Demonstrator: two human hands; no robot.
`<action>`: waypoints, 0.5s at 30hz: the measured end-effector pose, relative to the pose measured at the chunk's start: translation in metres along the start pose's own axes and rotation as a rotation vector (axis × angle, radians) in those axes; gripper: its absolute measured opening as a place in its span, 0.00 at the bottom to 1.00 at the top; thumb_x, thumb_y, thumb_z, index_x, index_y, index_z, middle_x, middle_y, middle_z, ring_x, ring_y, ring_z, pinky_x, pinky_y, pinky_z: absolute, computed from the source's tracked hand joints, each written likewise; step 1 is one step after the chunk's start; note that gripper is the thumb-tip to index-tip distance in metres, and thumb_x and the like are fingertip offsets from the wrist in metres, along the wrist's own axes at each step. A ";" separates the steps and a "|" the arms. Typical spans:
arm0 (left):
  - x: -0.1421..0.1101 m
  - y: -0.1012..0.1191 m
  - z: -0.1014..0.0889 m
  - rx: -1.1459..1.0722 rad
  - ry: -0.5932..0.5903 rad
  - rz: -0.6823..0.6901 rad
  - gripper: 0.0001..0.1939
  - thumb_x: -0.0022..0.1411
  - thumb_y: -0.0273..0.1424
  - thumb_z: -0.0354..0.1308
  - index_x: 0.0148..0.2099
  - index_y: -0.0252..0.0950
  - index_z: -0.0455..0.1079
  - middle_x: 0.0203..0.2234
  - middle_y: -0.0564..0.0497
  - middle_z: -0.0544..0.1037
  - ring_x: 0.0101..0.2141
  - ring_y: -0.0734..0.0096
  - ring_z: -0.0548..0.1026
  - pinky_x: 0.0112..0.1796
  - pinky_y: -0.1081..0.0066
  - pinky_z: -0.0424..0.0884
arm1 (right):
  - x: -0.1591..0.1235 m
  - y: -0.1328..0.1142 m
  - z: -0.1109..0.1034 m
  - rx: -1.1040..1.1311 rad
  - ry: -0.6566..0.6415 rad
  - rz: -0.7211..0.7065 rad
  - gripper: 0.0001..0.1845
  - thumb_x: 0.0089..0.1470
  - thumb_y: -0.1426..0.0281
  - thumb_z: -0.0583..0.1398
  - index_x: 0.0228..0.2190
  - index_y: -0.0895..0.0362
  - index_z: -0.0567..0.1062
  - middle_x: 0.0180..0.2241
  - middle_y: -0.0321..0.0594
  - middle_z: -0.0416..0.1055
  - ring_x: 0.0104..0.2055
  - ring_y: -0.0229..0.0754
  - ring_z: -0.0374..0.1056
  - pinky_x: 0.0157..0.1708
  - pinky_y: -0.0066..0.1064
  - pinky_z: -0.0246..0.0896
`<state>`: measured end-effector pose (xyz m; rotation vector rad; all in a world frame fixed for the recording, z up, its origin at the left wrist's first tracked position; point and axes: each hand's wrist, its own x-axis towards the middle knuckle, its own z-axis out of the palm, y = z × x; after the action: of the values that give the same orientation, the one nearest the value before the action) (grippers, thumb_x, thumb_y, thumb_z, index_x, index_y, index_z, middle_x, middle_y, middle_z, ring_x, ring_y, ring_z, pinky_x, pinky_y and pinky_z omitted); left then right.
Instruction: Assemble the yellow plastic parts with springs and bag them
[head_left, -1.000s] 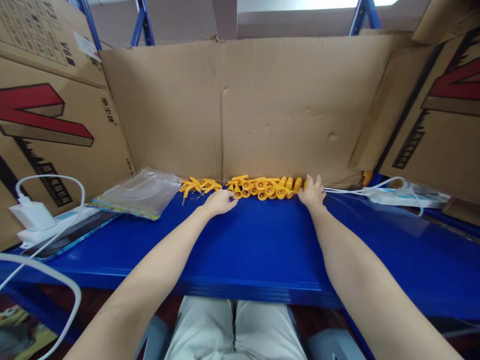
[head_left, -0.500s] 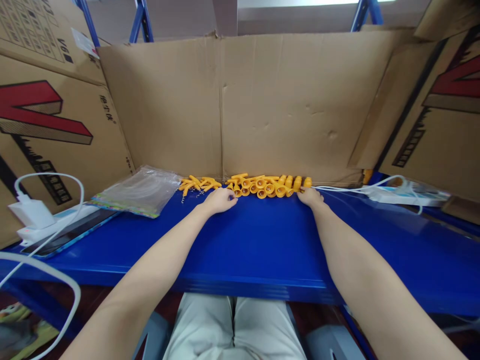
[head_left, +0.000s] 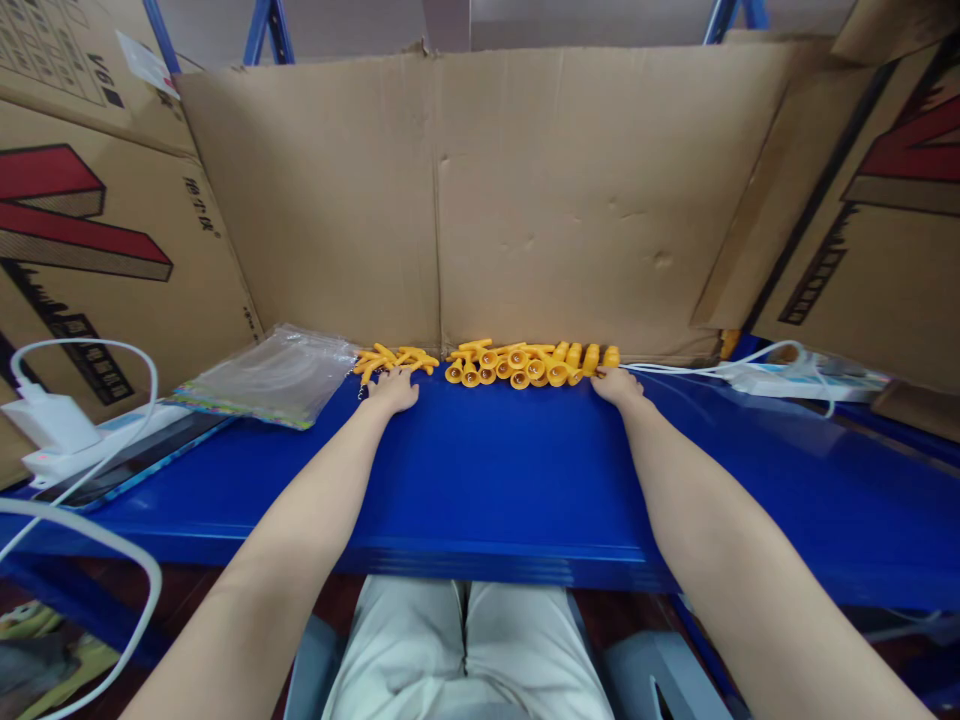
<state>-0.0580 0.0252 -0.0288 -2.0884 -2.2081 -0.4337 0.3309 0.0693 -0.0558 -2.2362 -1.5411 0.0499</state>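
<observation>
A bunch of slim yellow plastic pieces (head_left: pixel 411 356) with small coiled metal bits lies against the cardboard at the back. My left hand (head_left: pixel 394 388) reaches over its front, fingers spread and touching the pieces. To the right, yellow horn-shaped plastic pieces (head_left: pixel 520 378) are stacked in a row, most with their wide round mouths facing me. My right hand (head_left: pixel 619 384) rests at the right end of this row, its fingers stretched against the last pieces and partly hidden. No piece appears lifted in either hand.
Clear zip bags (head_left: pixel 277 375) lie left of the pieces, beside a phone (head_left: pixel 142 460) and a power strip with a white charger (head_left: pixel 52 420). Another power strip (head_left: pixel 799 383) with white cables sits right. Cardboard (head_left: pixel 570 200) walls the back of the blue table (head_left: pixel 502 480).
My left hand has moved left from the end of the horn-shaped row to the slim pieces, and its fingers have spread. My right hand stays at the row's right end. The view has shifted slightly.
</observation>
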 end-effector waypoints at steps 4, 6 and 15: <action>0.009 -0.009 0.007 -0.093 -0.019 0.036 0.25 0.60 0.32 0.50 0.60 0.38 0.63 0.60 0.40 0.65 0.58 0.50 0.64 0.55 0.54 0.62 | 0.002 0.002 0.003 -0.004 0.019 -0.004 0.27 0.55 0.63 0.53 0.55 0.54 0.69 0.55 0.51 0.66 0.57 0.56 0.61 0.55 0.50 0.54; 0.011 -0.010 0.009 -0.110 0.026 0.055 0.24 0.58 0.30 0.51 0.58 0.36 0.65 0.57 0.40 0.69 0.57 0.53 0.66 0.55 0.59 0.63 | 0.003 0.003 0.003 -0.001 0.029 -0.011 0.27 0.54 0.63 0.53 0.55 0.54 0.70 0.53 0.51 0.67 0.57 0.56 0.62 0.54 0.51 0.55; 0.011 -0.006 0.002 -0.238 0.318 0.027 0.22 0.56 0.19 0.47 0.53 0.28 0.66 0.51 0.35 0.71 0.54 0.54 0.69 0.54 0.59 0.65 | -0.001 0.000 -0.001 -0.001 -0.016 -0.001 0.27 0.56 0.63 0.52 0.57 0.55 0.68 0.57 0.52 0.64 0.59 0.54 0.60 0.57 0.47 0.52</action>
<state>-0.0646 0.0361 -0.0285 -1.9797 -2.0253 -0.9942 0.3309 0.0679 -0.0557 -2.2411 -1.5506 0.0669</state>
